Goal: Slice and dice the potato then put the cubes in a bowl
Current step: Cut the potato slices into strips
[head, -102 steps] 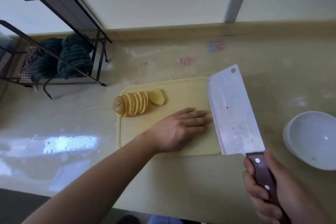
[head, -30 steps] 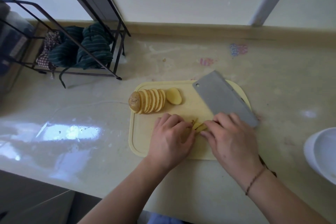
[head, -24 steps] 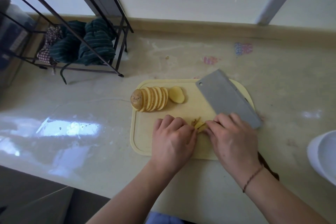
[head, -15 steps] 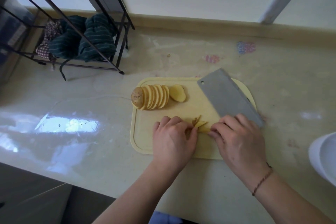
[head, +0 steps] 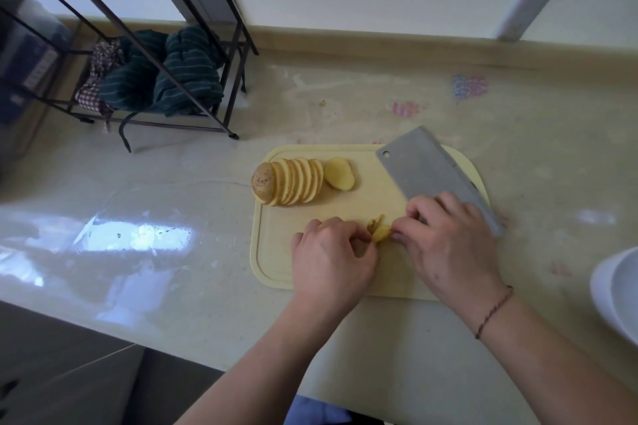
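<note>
The fingertips of the left hand [head: 331, 262] and the right hand [head: 448, 245] are closing together from either side on a small clump of potato pieces [head: 379, 231], curled and pinching it near the middle of the cutting board [head: 272, 252], a little toward its front edge. The step in hand looks like gathering and squaring these pieces; it is best done by nudging them flush into one tidy stack, flat side down, so that they are not rolling under the blade. Behind the right hand the cleaver [head: 424, 169] is lying flat on the board toward its right edge, with nobody holding it. The row of potato slices [head: 293, 181] is leaning together at the board's far left corner, one loose slice [head: 339, 173] just beside it. The white bowl [head: 618, 290] is waiting well apart, at the counter's right edge.
</note>
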`<state>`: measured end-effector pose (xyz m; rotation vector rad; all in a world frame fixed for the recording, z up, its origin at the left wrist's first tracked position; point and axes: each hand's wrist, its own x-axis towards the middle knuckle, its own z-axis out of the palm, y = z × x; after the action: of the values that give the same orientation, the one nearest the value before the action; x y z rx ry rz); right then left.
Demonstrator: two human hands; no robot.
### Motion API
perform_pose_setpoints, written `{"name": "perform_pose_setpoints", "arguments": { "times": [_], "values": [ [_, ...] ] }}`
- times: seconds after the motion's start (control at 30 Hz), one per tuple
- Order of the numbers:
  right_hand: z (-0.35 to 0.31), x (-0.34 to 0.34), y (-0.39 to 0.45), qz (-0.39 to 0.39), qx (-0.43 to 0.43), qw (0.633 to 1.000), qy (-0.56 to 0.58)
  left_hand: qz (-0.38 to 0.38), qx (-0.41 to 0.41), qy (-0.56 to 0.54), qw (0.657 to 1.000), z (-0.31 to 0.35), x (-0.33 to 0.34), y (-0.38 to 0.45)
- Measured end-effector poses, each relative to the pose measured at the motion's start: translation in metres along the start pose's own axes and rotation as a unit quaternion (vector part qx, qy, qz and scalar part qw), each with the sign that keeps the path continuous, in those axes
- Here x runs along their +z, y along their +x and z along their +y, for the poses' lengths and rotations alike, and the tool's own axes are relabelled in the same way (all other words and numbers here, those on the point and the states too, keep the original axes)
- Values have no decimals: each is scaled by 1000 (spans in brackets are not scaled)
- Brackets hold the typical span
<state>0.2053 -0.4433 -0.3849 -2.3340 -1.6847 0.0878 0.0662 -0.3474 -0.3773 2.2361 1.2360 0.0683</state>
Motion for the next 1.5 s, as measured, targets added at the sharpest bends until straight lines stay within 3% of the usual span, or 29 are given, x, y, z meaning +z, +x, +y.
{"name": "perform_pose_setpoints", "arguments": {
  "times": [0.27, 0.47, 0.6, 1.0, 1.13, 1.37, 1.5],
  "values": [
    [2, -6, 13, -67, -26, 996, 54, 82, 78, 30, 993, -9, 14, -3],
    [-1, -5, 11, -50, -12, 997, 60, 102, 111, 89, 985, -8, 15, -6],
    [-1, -4, 11, -65, 7, 994, 90, 94, 123, 91, 984, -9, 16, -8],
    [0, -14, 6, -59, -39, 997, 8, 48, 108, 85, 989, -13, 15, -6],
    [-5, -16, 10, -74, -9, 997, -8, 51, 106, 69, 991, -13, 16, -5],
    [-7, -12, 2, -98, -9, 994, 39, 60, 94, 38, 993, -12, 22, -5],
    [-5, -9, -2, -91, 43, 990, 98, 70, 112, 37, 991, -15, 25, -7]
  ]
}}
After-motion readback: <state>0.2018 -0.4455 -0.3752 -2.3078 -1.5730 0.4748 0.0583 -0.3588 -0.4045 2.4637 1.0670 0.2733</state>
